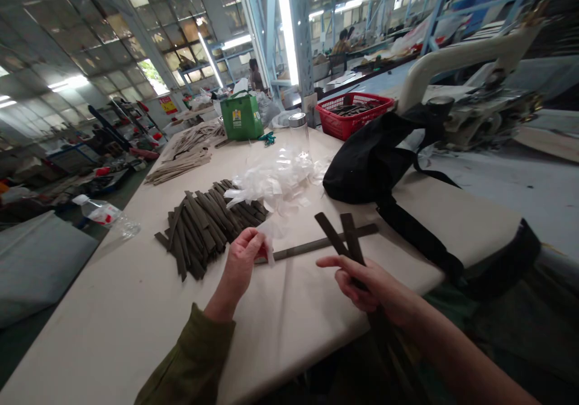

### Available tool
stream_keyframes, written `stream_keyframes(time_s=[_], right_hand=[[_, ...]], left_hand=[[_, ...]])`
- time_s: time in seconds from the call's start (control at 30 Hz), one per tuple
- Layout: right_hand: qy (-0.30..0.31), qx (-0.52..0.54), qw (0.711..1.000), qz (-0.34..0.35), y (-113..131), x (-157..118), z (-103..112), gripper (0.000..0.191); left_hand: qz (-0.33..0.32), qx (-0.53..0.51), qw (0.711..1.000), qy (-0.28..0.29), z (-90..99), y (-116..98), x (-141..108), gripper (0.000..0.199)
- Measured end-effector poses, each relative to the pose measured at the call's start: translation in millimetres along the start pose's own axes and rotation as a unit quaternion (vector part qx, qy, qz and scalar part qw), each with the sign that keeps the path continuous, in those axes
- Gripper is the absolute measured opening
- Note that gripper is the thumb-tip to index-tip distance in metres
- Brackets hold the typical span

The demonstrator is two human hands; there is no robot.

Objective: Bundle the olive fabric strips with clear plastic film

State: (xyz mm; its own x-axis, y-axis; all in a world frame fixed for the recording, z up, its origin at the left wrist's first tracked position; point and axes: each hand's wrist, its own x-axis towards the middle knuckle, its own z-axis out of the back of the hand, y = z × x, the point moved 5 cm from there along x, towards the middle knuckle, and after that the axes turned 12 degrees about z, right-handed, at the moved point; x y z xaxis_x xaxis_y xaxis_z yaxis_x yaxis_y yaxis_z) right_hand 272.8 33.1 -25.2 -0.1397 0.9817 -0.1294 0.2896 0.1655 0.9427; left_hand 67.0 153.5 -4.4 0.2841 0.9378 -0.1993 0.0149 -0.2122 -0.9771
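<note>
My left hand (pixel 243 263) pinches a thin piece of translucent white film (pixel 270 242) above the near part of the table. Just past it, a single dark strip (pixel 312 247) lies on the tabletop, slanting up to the right. My right hand (pixel 368 284) is closed around a few long dark grey-brown strips (pixel 337 236), its index finger pointing left. Their upper ends cross above the hand and their lower ends hang below the table edge. Beyond my left hand sits a heap of similar dark strips (pixel 194 230), partly under a pile of crumpled clear film (pixel 275 178).
A black bag (pixel 362 163) with a strap lies at the right, before a sewing machine (pixel 479 97). Farther back stand a red basket (pixel 353 118), a clear jar (pixel 298 133) and a green bag (pixel 242 118). A plastic bottle (pixel 108 215) lies at the left edge.
</note>
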Motion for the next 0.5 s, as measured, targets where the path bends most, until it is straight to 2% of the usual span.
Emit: stream_keyframes(time_s=[0.1, 0.23, 0.33, 0.5], right_hand=[[0.024, -0.078, 0.997, 0.012, 2.6, 21.0, -20.5, 0.047], [0.028, -0.109, 0.992, 0.048, 9.6, 42.1, -36.7, 0.037], [0.001, -0.114, 0.991, 0.072, 13.8, 51.0, -41.6, 0.029], [-0.007, -0.133, 0.98, 0.148, 20.4, 58.2, -49.3, 0.017]], left_hand=[[-0.001, 0.037, 0.999, 0.019, -17.2, 6.6, -22.7, 0.022], [-0.004, 0.095, 0.995, 0.032, -33.4, 12.9, -45.8, 0.021], [0.013, 0.07, 0.997, 0.032, -37.6, 19.8, -55.1, 0.02], [0.06, 0.011, 0.997, 0.051, -41.1, 33.2, -64.1, 0.02]])
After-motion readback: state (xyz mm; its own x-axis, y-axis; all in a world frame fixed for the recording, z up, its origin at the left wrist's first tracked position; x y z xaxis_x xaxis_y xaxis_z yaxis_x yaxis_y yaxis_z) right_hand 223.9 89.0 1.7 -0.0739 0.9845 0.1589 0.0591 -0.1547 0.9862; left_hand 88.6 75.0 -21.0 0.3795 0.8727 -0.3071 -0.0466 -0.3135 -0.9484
